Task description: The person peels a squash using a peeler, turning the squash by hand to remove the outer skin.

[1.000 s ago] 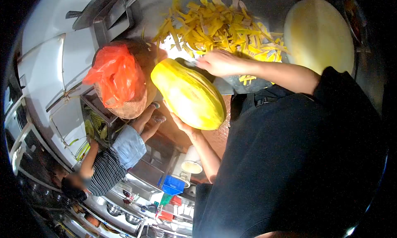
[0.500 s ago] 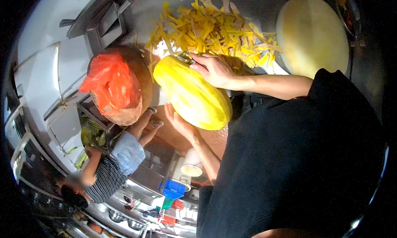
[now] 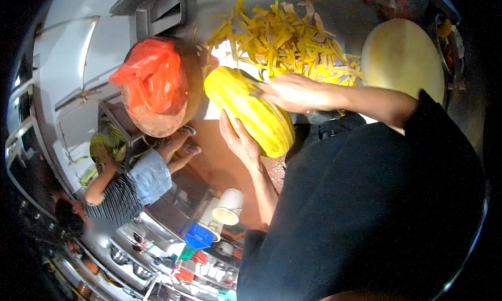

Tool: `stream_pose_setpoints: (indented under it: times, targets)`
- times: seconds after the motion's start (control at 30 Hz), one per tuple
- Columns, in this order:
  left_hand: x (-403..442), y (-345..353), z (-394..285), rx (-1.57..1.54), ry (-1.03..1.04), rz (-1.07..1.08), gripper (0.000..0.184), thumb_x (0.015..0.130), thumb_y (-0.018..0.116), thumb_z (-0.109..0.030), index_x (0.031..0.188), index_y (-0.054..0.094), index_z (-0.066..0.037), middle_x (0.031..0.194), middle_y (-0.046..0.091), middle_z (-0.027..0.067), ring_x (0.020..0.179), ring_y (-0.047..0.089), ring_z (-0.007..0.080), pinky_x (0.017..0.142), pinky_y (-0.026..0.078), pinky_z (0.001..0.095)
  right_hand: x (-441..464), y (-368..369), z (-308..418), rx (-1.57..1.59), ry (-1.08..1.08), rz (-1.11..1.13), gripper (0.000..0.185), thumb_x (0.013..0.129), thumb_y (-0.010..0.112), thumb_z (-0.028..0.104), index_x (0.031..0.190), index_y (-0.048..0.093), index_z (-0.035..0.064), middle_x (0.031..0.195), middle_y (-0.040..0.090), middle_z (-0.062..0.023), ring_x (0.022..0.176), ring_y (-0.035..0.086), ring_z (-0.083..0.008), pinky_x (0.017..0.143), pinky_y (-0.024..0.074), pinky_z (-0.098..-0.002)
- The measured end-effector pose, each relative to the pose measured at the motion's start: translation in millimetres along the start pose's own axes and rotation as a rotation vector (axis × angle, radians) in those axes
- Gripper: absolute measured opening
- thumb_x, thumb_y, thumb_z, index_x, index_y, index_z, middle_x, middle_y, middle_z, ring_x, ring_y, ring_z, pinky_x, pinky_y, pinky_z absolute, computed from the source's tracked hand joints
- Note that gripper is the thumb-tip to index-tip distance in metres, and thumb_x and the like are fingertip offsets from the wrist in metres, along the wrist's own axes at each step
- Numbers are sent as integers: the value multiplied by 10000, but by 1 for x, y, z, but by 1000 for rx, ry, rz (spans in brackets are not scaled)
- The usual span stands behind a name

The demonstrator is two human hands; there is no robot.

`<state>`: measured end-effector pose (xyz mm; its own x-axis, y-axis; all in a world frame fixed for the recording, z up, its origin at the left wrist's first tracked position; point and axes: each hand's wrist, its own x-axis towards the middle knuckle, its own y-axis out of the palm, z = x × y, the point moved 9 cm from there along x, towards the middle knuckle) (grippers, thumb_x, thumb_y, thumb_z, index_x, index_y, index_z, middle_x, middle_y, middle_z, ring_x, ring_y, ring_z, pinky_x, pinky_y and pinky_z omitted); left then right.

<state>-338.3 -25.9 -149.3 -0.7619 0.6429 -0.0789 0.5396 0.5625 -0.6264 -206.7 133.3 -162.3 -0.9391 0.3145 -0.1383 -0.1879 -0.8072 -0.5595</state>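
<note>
A large oblong yellow melon [image 3: 251,110] lies slanted in front of me, its surface streaked light and dark yellow. Its lower side rests against my left hand [image 3: 241,145], whose fingers are spread along it and steady it. Over the upper side, my right hand [image 3: 293,94] is closed around a peeler [image 3: 254,88], smeared by motion and partly hidden by the fingers. Just beyond the melon, a heap of yellow peel strips [image 3: 287,42] covers the worktop.
A red plastic bag [image 3: 152,76] sits on a large rounded container to the left. At the right stands a large pale oval thing [image 3: 401,55]. Metal trays [image 3: 163,16] are at the back. A person in a striped top [image 3: 117,199] works beyond, near white buckets [image 3: 228,206].
My right hand and the peeler have moved from the melon's far end back along it toward me. My left hand still supports the lower side. The whole view has shifted slightly.
</note>
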Motion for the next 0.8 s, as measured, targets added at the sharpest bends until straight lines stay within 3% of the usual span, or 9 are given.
stream_pose_setpoints:
  times: [0.03, 0.13, 0.2, 0.3, 0.4, 0.47, 0.63, 0.7, 0.8]
  targets:
    - [-1, -1, -1, 14, 6, -7, 527, 1092, 489, -312, 1505, 483, 16, 1541, 455, 260, 1447, 415, 395, 1210, 312, 467, -25, -7, 11, -24, -2, 72, 298, 1066, 514, 314, 1059, 630, 40, 705, 629, -188, 651, 664, -338, 586, 508, -474]
    - [0, 0, -7, 38, 21, -13, 516, 1092, 482, -305, 1505, 490, 6, 1534, 461, 263, 1441, 422, 396, 1207, 317, 473, -30, -24, 0, 53, 328, 203, 325, 1070, 503, 320, 1019, 648, 34, 661, 604, -198, 609, 653, -330, 597, 508, -490]
    - [-1, -1, -8, 28, 10, -23, 512, 1091, 484, -306, 1508, 494, -8, 1524, 471, 263, 1437, 427, 397, 1204, 321, 472, 25, -30, -14, 26, 155, -192, 356, 1060, 506, 309, 988, 675, 4, 753, 653, -266, 678, 684, -377, 692, 524, -536]
    - [-3, 1, -2, 2, -17, -50, 506, 1091, 485, -310, 1510, 501, -26, 1514, 482, 259, 1431, 433, 397, 1195, 331, 464, 59, -16, -7, 84, 180, -114, 353, 1052, 503, 304, 1049, 664, -10, 831, 676, -288, 773, 701, -427, 733, 529, -542]
    - [0, -3, 5, -39, -42, -72, 501, 1091, 484, -317, 1505, 511, -36, 1513, 479, 260, 1425, 438, 398, 1186, 342, 455, -27, -10, 16, 185, 169, -193, 349, 1057, 485, 309, 1103, 656, 9, 839, 654, -295, 745, 684, -417, 709, 508, -506]
    - [-4, -2, 5, -44, -46, -87, 499, 1091, 482, -322, 1499, 517, -36, 1516, 473, 264, 1420, 442, 400, 1181, 349, 452, -74, 1, 9, 186, 271, 171, 336, 1059, 499, 294, 1034, 687, 17, 795, 654, -275, 682, 688, -356, 669, 502, -471]
    - [-4, 3, -3, -25, -59, -124, 503, 1089, 476, -338, 1491, 528, -40, 1514, 463, 281, 1408, 445, 420, 1171, 360, 459, 5, -47, 5, 68, 129, -304, 368, 1042, 515, 318, 986, 692, 1, 791, 649, -279, 713, 702, -353, 683, 505, -478]
    - [-1, 6, -5, -8, -47, -135, 510, 1087, 478, -351, 1491, 528, -44, 1513, 459, 288, 1403, 445, 434, 1167, 363, 464, 60, -38, 9, -39, -20, -284, 371, 1036, 514, 324, 1015, 685, -5, 811, 652, -284, 719, 698, -344, 691, 510, -469]
    - [-7, 10, -1, -14, -55, -165, 520, 1082, 485, -366, 1490, 530, -48, 1517, 449, 303, 1399, 444, 450, 1165, 365, 474, 53, -11, -5, 26, 93, -121, 352, 1031, 520, 318, 1024, 671, -1, 827, 639, -299, 678, 657, -331, 682, 505, -463]
